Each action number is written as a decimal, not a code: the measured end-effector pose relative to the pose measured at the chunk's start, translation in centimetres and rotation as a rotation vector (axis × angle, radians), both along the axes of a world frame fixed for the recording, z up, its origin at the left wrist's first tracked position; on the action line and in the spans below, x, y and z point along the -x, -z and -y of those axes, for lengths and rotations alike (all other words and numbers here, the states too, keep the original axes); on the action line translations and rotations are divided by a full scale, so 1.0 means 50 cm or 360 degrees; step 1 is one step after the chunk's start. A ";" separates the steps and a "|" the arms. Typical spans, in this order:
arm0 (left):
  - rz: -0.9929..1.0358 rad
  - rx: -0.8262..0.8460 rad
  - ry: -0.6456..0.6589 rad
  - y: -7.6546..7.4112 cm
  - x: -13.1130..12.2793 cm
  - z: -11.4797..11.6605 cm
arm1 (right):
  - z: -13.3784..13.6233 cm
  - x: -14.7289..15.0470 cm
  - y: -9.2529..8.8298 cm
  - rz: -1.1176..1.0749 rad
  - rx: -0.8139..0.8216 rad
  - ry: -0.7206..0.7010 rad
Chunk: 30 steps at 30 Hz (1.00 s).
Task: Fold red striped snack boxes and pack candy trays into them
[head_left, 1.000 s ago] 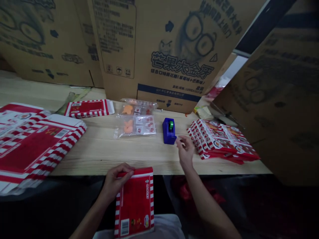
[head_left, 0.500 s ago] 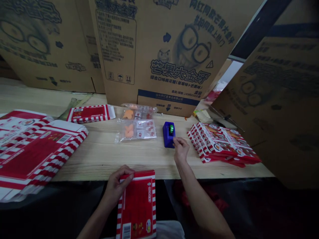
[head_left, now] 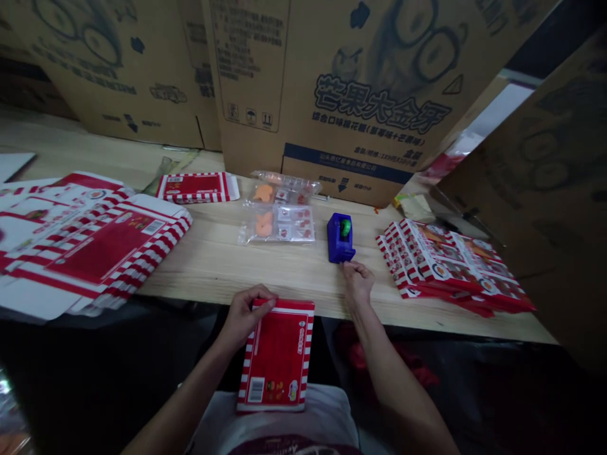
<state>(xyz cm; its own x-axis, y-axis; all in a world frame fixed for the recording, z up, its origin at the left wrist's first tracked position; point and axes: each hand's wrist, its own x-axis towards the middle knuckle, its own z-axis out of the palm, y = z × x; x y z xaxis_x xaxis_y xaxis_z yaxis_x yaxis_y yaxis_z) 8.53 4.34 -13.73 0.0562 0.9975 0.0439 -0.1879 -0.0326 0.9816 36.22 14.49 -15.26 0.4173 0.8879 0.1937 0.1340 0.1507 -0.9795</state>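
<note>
My left hand (head_left: 251, 316) grips the upper left corner of a flat red box (head_left: 277, 354) with striped red-and-white edges, thumb on top. The box is held over my lap, its printed side with the barcode facing up. My right hand (head_left: 359, 281) is closed in a pinch at the front edge of a blue tape dispenser (head_left: 337, 243), fingertips right by its cutting end. A green roll (head_left: 346, 227) sits inside the dispenser. Whatever lies between the right fingertips is too small to make out.
Flattened striped cartons (head_left: 114, 246) are piled at the left. Behind them lies another red box (head_left: 196, 188). Clear packets (head_left: 277, 222) with orange pieces lie mid-table. Several filled boxes (head_left: 455, 262) are stacked at the right. Large cardboard cartons (head_left: 265, 142) wall off the back.
My right hand has slid from the dispenser's right side to just below its front edge, still pinched. The left hand keeps its hold on the box. The camera view has shifted.
</note>
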 end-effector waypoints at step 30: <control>-0.0054 -0.0179 0.0163 -0.036 -0.021 0.010 | 0.078 0.162 -0.154 0.0626 0.0980 -0.2050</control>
